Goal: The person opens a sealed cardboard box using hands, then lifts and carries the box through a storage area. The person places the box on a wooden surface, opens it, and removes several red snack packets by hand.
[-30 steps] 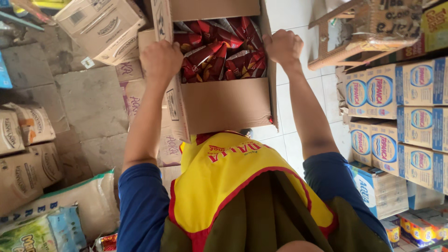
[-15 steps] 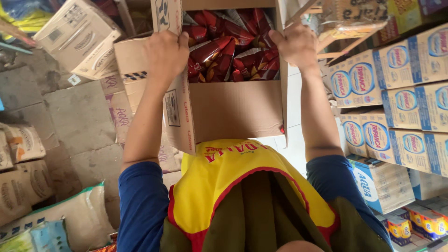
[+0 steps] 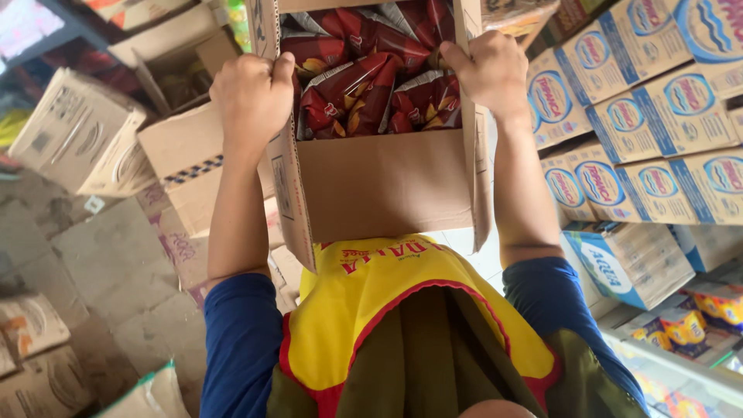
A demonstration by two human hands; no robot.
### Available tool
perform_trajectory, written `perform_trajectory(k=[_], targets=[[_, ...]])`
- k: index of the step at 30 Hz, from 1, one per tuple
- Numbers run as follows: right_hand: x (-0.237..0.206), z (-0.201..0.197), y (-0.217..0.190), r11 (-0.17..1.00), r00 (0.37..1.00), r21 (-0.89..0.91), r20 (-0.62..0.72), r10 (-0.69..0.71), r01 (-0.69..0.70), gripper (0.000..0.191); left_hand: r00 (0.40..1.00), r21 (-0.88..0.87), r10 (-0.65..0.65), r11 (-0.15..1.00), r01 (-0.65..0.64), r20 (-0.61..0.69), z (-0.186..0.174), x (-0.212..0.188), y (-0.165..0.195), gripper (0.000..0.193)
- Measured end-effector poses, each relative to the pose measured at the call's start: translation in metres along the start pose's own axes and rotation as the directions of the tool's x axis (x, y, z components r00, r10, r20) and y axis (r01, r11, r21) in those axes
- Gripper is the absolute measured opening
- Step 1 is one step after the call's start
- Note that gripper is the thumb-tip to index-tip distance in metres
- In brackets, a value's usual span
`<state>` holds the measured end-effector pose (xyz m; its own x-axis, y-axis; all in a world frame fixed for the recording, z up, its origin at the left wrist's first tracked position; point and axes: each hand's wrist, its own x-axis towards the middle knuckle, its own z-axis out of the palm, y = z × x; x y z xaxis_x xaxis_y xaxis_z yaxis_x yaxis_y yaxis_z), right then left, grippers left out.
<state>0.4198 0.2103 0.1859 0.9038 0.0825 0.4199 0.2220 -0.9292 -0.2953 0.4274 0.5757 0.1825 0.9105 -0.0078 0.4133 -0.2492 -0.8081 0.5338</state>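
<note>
My left hand (image 3: 251, 97) and right hand (image 3: 491, 73) curl fingers tight over opposite walls of a matte corrugated cardboard box (image 3: 383, 186), crinkly glossy red packets (image 3: 364, 85) inside.

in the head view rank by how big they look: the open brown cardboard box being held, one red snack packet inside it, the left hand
1. open brown cardboard box, by far the largest
2. left hand
3. red snack packet, though partly overlapped, so its rank against the hand is unsure

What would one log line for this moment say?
left hand: grips box edge | right hand: grips opposite edge | open cardboard box: lifted, holds red snack packets
</note>
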Motion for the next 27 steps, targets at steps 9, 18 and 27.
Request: perform_trajectory(k=[9,18,27], targets=[[-0.002,-0.030,0.029,0.997,0.995,0.000,-0.066,0.081,-0.081,0.055,0.997,0.023,0.063,0.998,-0.064,0.051,0.031,0.019,0.039,0.050],[0.040,-0.012,0.085,0.978,0.978,-0.024,-0.035,0.208,-0.209,0.055,0.992,-0.030,-0.021,0.999,0.025,0.127,0.085,0.083,0.045,0.048],[0.131,0.012,0.131,0.971,0.968,0.024,-0.082,0.239,-0.237,0.052,0.984,-0.022,-0.043,0.999,0.047,0.171,0.139,0.191,0.041,0.054]])
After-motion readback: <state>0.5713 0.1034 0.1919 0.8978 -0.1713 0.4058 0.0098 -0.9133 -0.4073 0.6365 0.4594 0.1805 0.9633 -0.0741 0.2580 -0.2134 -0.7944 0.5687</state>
